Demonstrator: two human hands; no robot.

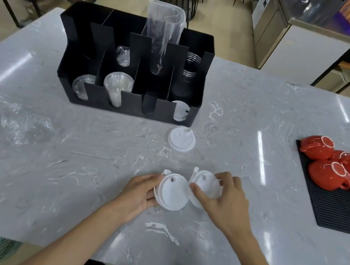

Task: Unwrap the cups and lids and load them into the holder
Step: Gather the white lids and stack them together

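Grey marble-look countertop [71,173] fills most of the shot, café shelving behind it. Black plastic compartment holder [126,101] sits toward the far side, with clear cups, lids and a tall clear plastic sleeve [162,29] in its slots. Crumpled clear wrap [3,125] lies off left. Left hand [139,193] grips a flat white sip lid [171,192], right hand [225,200] pinches a second white lid [206,183] touching it. One more loose white lid [181,138] rests just in front of the holder.
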